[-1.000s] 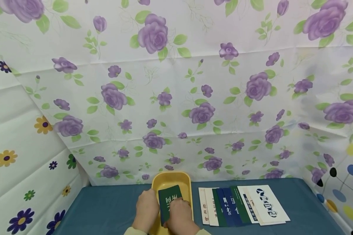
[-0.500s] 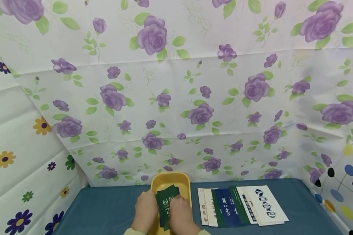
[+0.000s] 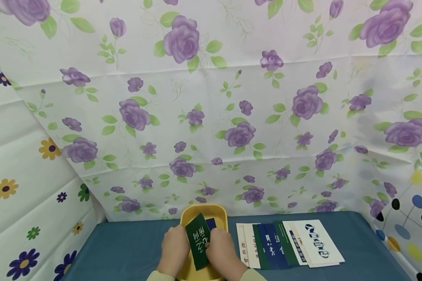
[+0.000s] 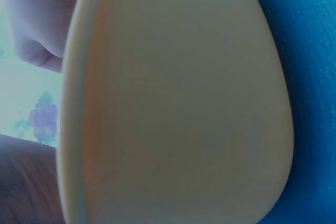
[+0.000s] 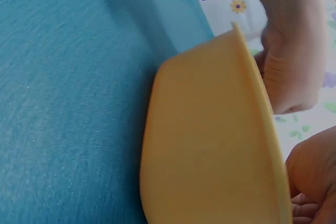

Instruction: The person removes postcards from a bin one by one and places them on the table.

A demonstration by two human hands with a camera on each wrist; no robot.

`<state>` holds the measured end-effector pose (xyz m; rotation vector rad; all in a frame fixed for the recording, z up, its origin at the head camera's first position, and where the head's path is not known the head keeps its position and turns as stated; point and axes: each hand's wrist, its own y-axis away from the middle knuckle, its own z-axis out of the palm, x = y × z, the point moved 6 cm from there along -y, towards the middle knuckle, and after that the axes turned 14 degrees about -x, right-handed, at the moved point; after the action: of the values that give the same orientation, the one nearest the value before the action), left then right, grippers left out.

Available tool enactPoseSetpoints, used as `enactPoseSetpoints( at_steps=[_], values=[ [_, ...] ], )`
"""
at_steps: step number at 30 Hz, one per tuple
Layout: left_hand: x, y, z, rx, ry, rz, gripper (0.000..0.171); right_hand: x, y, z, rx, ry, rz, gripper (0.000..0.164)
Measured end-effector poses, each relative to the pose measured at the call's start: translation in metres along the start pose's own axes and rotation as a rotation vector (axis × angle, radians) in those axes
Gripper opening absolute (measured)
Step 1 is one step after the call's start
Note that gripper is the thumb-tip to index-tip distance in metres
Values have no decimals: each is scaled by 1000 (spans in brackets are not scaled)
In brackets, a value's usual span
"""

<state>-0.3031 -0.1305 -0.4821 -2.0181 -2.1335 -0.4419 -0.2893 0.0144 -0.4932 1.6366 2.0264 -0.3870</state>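
Observation:
A dark green card with white lettering is held tilted over the yellow tub. My left hand is curled at the card's left edge, by the tub's left rim; its fingertips are hidden. My right hand grips the card's lower right edge, thumb side toward the lettering. Part of a dark blue card shows behind the green one, close to the right fingers. In the right wrist view, the left hand is above the tub's far rim, and the right hand is beside the near rim.
Right of the tub, several white, green and blue cards lie overlapped in a row on the blue-green table. A white card with dark lettering tops the right end. Flowered cloth hangs behind, with side panels left and right.
The green card has turned to lean left, and its top corner has risen. My right hand has shifted slightly right, the blue card shows more behind it, and my left hand has stayed in place.

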Motion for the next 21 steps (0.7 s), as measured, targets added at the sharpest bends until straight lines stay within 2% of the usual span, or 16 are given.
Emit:
enactPoseSetpoints(
  at_steps=[5, 12, 17, 21],
  values=[
    [-1, -1, -1, 8, 0, -10, 11, 3, 1, -7, 19, -108, -26, 16],
    [-2, -2, -3, 19, -9, 5, 12, 5, 4, -27, 71, -159, -73, 11],
    [-1, -2, 0, 9, -13, 20, 16, 24, 11, -50, 136, -228, -105, 7],
    [0, 1, 0, 32, -17, 15, 16, 47, 19, -70, 171, -256, -70, 7]
  ],
)
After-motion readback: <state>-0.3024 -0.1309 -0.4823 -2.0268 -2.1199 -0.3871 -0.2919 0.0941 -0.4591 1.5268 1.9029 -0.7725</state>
